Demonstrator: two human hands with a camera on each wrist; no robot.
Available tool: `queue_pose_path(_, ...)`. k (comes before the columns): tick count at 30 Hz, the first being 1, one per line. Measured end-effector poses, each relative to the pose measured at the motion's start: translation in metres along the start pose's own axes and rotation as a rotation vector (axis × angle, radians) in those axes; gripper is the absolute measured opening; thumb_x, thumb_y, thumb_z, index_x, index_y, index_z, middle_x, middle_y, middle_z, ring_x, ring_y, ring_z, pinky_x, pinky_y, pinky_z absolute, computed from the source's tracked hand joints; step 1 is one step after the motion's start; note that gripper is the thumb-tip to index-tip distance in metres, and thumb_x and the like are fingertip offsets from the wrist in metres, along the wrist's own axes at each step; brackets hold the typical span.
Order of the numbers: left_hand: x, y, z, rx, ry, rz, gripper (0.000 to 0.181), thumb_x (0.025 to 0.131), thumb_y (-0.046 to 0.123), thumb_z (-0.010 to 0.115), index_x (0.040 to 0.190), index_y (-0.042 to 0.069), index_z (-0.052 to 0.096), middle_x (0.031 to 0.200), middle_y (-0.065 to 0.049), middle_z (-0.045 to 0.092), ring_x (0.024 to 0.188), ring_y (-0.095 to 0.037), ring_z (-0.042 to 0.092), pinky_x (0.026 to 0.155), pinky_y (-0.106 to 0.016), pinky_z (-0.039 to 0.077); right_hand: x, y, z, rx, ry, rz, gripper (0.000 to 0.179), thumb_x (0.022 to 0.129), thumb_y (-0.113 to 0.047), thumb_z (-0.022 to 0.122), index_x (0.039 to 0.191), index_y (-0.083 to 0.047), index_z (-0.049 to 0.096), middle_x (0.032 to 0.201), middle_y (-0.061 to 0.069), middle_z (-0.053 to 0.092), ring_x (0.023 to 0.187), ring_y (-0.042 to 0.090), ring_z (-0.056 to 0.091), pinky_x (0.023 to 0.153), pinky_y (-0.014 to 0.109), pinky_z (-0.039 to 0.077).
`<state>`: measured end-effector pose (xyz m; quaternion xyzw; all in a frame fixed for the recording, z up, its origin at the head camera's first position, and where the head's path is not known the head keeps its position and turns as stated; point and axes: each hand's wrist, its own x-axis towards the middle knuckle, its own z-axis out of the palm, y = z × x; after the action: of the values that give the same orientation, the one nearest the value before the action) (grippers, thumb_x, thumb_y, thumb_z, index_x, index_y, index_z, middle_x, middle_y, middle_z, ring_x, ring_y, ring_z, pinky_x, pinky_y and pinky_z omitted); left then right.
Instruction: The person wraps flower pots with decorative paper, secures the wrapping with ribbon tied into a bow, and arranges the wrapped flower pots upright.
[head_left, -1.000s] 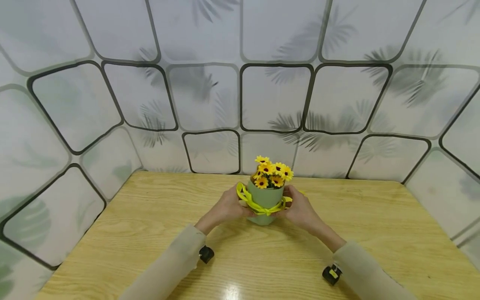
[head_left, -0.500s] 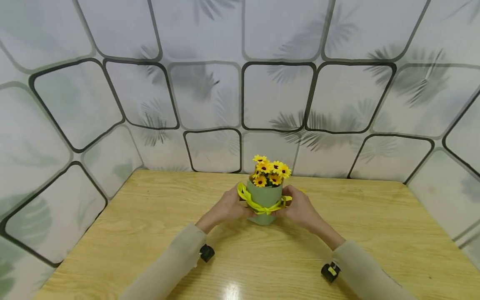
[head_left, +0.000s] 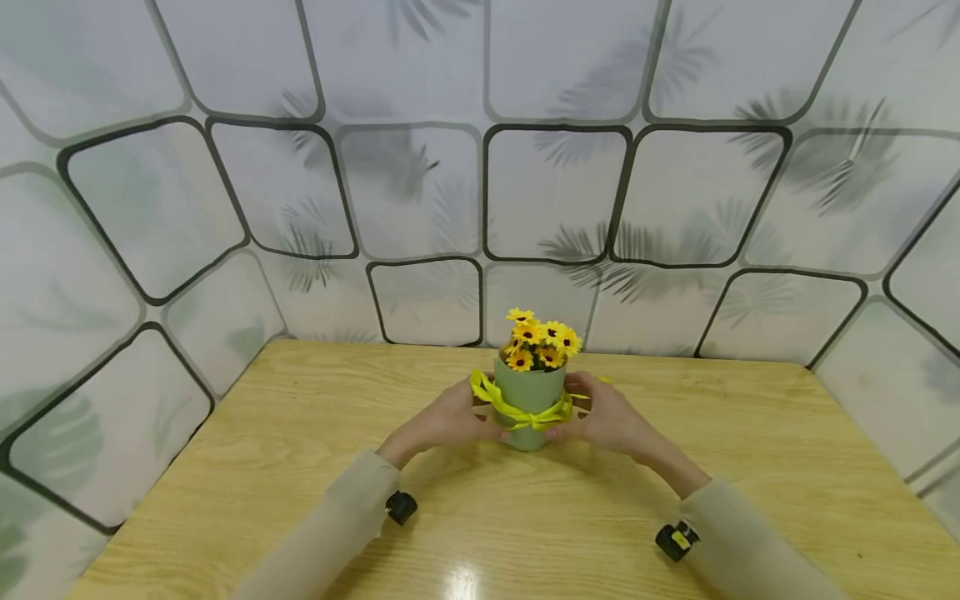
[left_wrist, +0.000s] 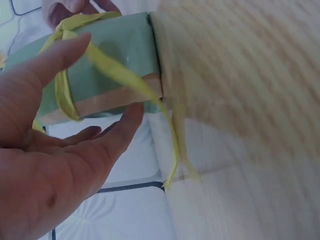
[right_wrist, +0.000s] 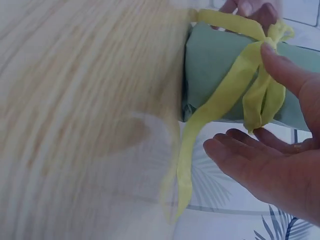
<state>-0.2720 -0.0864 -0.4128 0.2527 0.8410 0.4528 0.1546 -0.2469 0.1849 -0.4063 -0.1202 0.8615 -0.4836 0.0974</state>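
Observation:
A bouquet of yellow flowers stands upright on the table in a green paper wrap, tied round with a yellow ribbon. My left hand is at its left side, thumb in front and fingers spread toward the back; in the left wrist view its fingertips are at or close to the wrap. On the other side is my right hand, its fingers extended and apart from the wrap in the right wrist view. There, the right thumb reaches over the ribbon knot; contact cannot be told.
Under the bouquet lies a light wooden table, its far edge close behind the flowers. A pale curtain or wall with dark rounded outlines and leaf prints rises around the back and sides. Loose ribbon tails trail onto the tabletop.
Both hands have loosened and drawn slightly apart, left hand to the left, right hand to the right. The bouquet stays in its place.

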Motion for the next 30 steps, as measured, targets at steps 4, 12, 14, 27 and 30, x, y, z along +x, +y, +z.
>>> queue_pose_path(4, -0.004, 0.003, -0.006, -0.043, 0.020, -0.009, 0.083, 0.085, 0.030, 0.085, 0.154, 0.016, 0.041, 0.151, -0.005, 0.050, 0.139, -0.031, 0.052, 0.108, -0.047, 0.051, -0.002, -0.004, -0.008, 0.043, 0.049, 0.040, 0.099, 0.080, -0.032, 0.090, 0.152, 0.000, 0.031, 0.157, 0.028, 0.040, 0.143, 0.049, 0.044, 0.111, 0.057, 0.046)
queue_pose_path(12, -0.001, 0.011, 0.006, -0.022, 0.145, 0.026, 0.076, 0.084, 0.039, 0.085, 0.147, 0.016, 0.050, 0.134, -0.003, 0.064, 0.116, -0.017, 0.065, 0.094, -0.035, 0.058, 0.000, -0.005, -0.003, -0.029, 0.102, 0.006, 0.104, 0.082, -0.036, 0.088, 0.161, -0.005, 0.027, 0.158, 0.025, 0.042, 0.138, 0.049, 0.050, 0.107, 0.056, 0.050)
queue_pose_path(14, 0.001, 0.012, 0.010, 0.021, 0.164, 0.029, 0.070, 0.083, 0.040, 0.086, 0.141, 0.015, 0.056, 0.125, -0.002, 0.068, 0.105, -0.014, 0.067, 0.087, -0.032, 0.058, 0.001, -0.006, 0.000, -0.072, 0.093, -0.002, 0.098, 0.082, -0.040, 0.087, 0.157, -0.003, 0.035, 0.156, 0.023, 0.046, 0.136, 0.048, 0.053, 0.106, 0.055, 0.051)
queue_pose_path(27, 0.005, 0.012, 0.020, 0.101, 0.207, 0.022, 0.055, 0.086, 0.037, 0.084, 0.128, 0.008, 0.063, 0.112, -0.006, 0.072, 0.093, -0.014, 0.068, 0.078, -0.031, 0.057, 0.004, -0.008, 0.010, -0.165, 0.163, 0.013, 0.079, 0.079, -0.042, 0.088, 0.140, -0.001, 0.058, 0.139, 0.019, 0.064, 0.125, 0.042, 0.062, 0.098, 0.054, 0.056)
queue_pose_path(30, 0.004, 0.012, 0.019, 0.126, 0.215, 0.026, 0.052, 0.086, 0.037, 0.084, 0.124, 0.009, 0.064, 0.107, -0.005, 0.073, 0.088, -0.013, 0.067, 0.073, -0.030, 0.056, 0.006, -0.007, 0.012, -0.171, 0.188, 0.002, 0.075, 0.078, -0.042, 0.090, 0.135, -0.002, 0.063, 0.133, 0.017, 0.068, 0.119, 0.038, 0.066, 0.094, 0.051, 0.058)
